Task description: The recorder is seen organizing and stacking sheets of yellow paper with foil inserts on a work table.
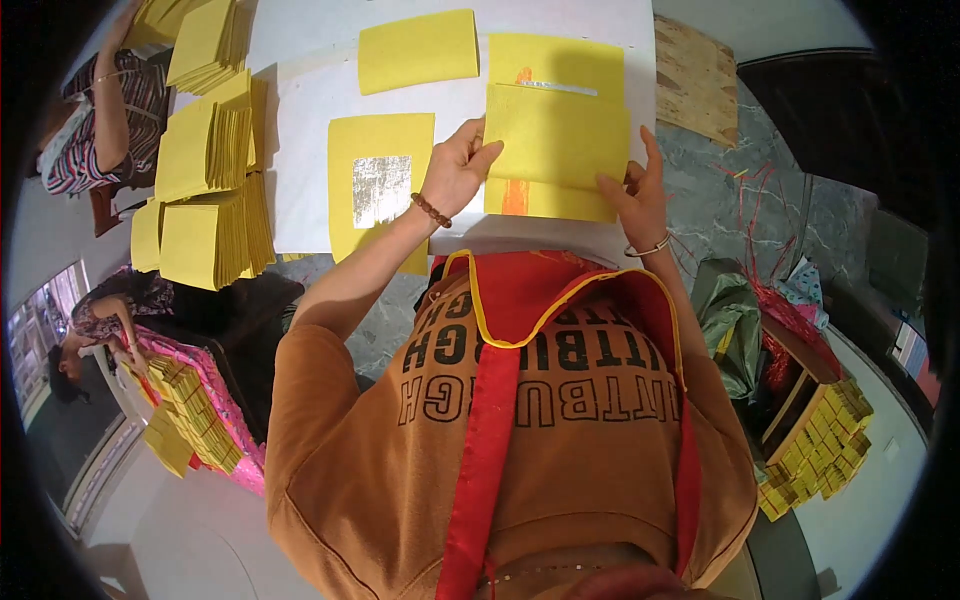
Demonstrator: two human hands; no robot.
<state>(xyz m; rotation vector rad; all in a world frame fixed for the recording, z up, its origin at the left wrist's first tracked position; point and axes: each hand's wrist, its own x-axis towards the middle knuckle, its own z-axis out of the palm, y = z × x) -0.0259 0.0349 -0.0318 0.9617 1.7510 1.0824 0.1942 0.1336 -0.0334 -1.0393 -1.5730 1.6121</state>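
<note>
Left hand (458,168): your fingers pinch the folded sheet's (557,135) left edge.
Right hand (640,195): your fingers grip its lower right corner.
Folded sheet: on the white board (300,150), over an orange-marked sheet (520,198).
9 o'clock: foil sheet (380,185); stacks (205,190) beyond.
12 o'clock: plain sheet (418,50).

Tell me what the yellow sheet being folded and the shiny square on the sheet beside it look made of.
Yellow sheet: apparently thin matte paper; it bends flat between both hands. Shiny square: looks like silvery metallic foil, with patchy reflective glare, stuck on another yellow sheet.
</note>
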